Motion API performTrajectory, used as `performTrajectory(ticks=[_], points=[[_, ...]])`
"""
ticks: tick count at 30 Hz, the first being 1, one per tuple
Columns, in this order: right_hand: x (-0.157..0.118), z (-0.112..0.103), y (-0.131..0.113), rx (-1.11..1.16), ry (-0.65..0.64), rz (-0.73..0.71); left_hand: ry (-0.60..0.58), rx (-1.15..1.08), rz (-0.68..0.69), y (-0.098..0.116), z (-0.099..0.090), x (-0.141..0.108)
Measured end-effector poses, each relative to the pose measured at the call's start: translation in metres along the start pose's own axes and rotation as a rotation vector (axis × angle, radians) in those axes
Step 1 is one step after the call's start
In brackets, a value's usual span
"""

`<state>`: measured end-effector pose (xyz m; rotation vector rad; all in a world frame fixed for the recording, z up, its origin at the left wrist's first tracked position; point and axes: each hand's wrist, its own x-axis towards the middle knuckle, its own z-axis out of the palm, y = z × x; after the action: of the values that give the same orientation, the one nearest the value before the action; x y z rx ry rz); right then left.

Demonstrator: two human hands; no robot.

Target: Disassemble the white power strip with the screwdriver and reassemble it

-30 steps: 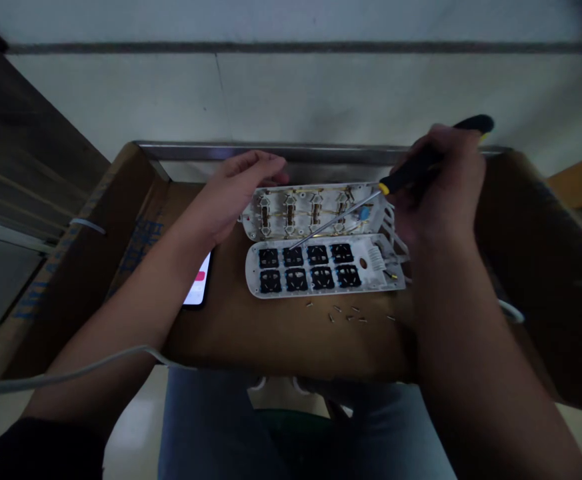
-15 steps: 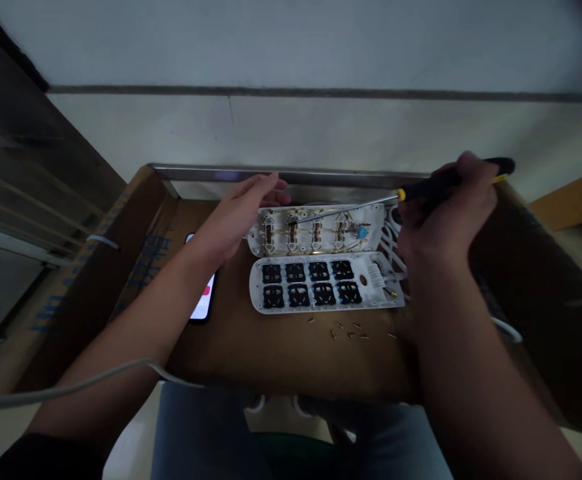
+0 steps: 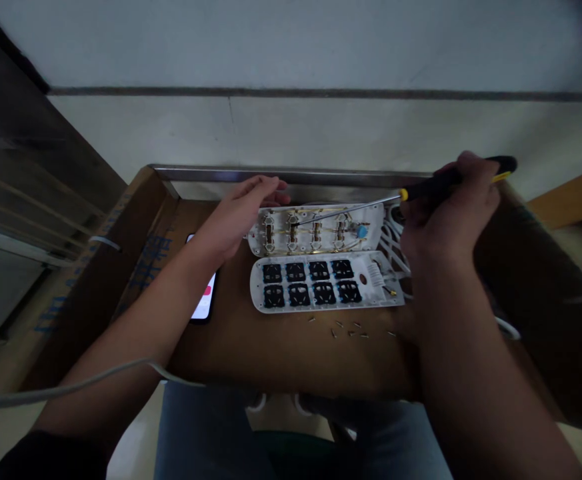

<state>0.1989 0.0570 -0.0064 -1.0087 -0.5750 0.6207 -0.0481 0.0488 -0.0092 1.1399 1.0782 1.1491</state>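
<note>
My right hand (image 3: pixel 445 207) grips the black and yellow handle of a long screwdriver (image 3: pixel 355 208). Its shaft points left, with the tip over the second metal contact group from the left in the opened white shell (image 3: pixel 295 248) of a power strip. My left hand (image 3: pixel 245 207) is by that shell's left end, fingers apart and curved; whether it touches the shell is unclear. Nearer to me lies the other shell half (image 3: pixel 261 287), holding two rows of black socket inserts (image 3: pixel 298 295). Several small screws (image 3: pixel 351 333) are scattered on the cardboard below it.
Cardboard walls (image 3: pixel 85 287) enclose the work surface. A lit phone (image 3: pixel 203 300) lies under my left forearm. White cable (image 3: pixel 393 243) is coiled right of the shells; another cable (image 3: pixel 95 380) crosses my left forearm. A metal rail (image 3: pixel 271 175) runs behind.
The screwdriver tip has shifted very slightly right and down at the contacts, and my right hand has moved slightly with it. My left hand looks almost unmoved.
</note>
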Motion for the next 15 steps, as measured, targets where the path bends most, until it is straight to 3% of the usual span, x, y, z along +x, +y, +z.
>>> performTrajectory(ticks=[15], points=[[-0.0036, -0.0007, -0.0004, 0.024, -0.032, -0.021, 0.002, -0.044, -0.021, -0.0004, -0.0017, -0.0001]])
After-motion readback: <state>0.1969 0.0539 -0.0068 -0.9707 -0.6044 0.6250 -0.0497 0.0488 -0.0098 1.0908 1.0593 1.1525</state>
